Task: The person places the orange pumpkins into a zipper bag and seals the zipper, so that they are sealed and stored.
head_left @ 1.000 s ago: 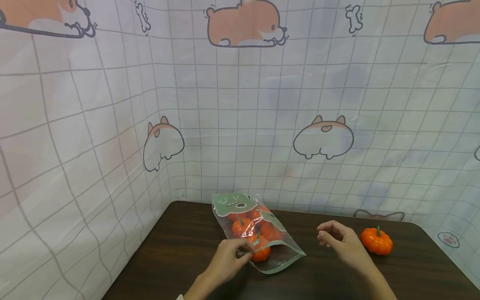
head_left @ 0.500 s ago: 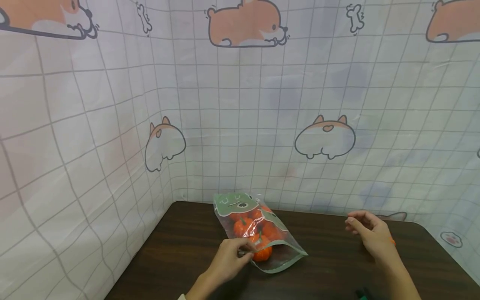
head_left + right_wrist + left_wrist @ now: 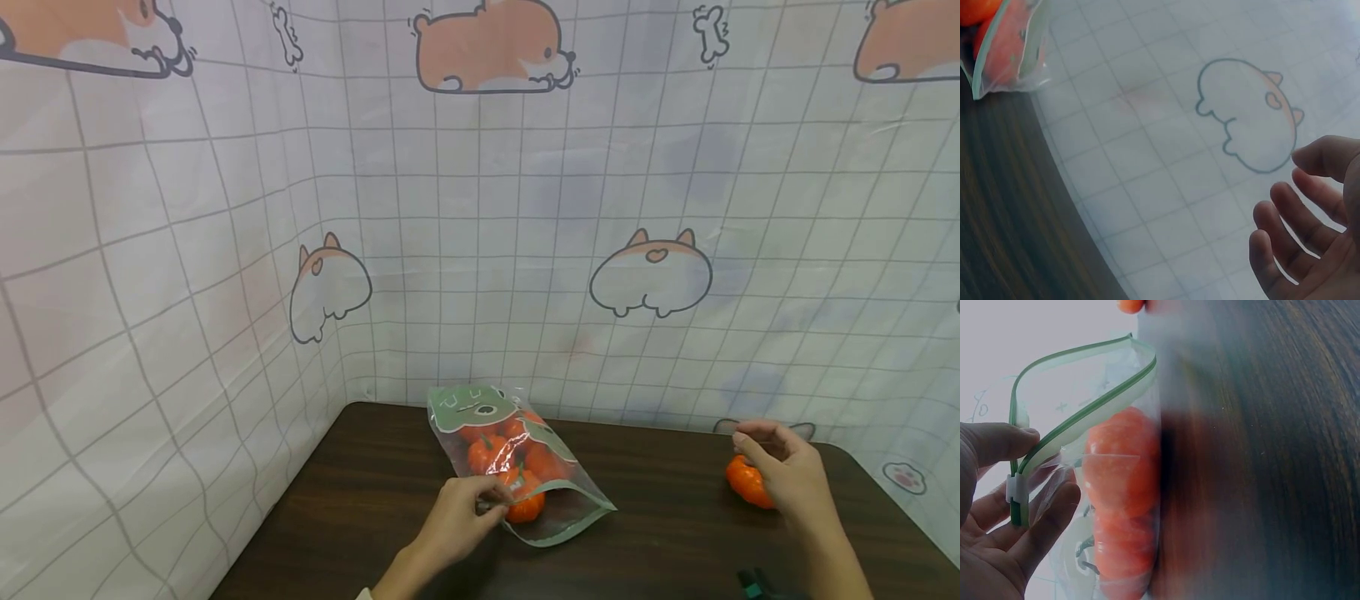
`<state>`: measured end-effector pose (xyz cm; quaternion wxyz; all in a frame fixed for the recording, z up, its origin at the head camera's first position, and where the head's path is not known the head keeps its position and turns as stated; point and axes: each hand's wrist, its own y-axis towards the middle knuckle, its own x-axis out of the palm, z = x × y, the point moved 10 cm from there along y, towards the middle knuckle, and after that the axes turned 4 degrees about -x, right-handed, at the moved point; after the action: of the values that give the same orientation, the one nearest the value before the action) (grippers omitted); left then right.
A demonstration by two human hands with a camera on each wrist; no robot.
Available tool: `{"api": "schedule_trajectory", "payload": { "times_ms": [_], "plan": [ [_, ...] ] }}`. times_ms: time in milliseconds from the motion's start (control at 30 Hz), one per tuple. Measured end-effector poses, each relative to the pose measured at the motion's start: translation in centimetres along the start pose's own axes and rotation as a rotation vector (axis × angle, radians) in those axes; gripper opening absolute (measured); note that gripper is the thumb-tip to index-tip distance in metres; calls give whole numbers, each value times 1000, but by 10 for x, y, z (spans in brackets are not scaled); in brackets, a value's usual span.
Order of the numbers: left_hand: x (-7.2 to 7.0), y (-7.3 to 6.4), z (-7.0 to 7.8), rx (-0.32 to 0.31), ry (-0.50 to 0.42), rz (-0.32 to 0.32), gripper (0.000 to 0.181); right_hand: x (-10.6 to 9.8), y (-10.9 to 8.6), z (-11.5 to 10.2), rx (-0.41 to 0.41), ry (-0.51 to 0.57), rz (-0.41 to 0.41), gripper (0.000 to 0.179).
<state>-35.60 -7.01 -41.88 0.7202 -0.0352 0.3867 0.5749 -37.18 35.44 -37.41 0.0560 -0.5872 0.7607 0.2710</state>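
Note:
A clear zip bag [image 3: 457,411] with a green printed pattern and green-edged mouth lies on the table, holding several small orange pumpkins [image 3: 486,454]. My left hand [image 3: 457,518] pinches one end of the bag's mouth. In the left wrist view, the thumb and fingers are around the green zip strip [image 3: 1079,414] beside a white slider [image 3: 1017,487], and the mouth gapes. At the right, my right hand [image 3: 798,479] hovers over a loose pumpkin [image 3: 746,483], partly covering it. Its fingers are loosely bent, and the right wrist view shows nothing between them.
The dark wooden table [image 3: 360,483] backs onto a white gridded cloth [image 3: 480,333] with dog drawings, which also hangs along the left side. A small dark green object [image 3: 752,585] shows at the front edge of view, near the right forearm.
My right hand has moved right, from between the bag and the loose pumpkin to over that pumpkin. The dark green object has come into view. The left hand and bag have stayed put.

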Motion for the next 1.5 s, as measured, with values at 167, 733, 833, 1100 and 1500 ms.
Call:
{"api": "schedule_trajectory", "payload": {
  "times_ms": [167,733,833,1100,1500],
  "plan": [
    [0,-1,-1,4,2,2,15,-8,-1,14,42,-48,29,32],
    [1,1,-1,-14,12,-12,15,-30,-1,55,170,-51,134,43],
    [0,0,-1,-14,12,-9,15,-32,-1,62,205,-57,146,47],
    [-1,0,-1,-12,12,-7,15,-38,0,82,275,-55,203,45],
    [-2,0,-1,-13,6,-8,15,-25,5,116,363,-99,107,79]
  ]
}}
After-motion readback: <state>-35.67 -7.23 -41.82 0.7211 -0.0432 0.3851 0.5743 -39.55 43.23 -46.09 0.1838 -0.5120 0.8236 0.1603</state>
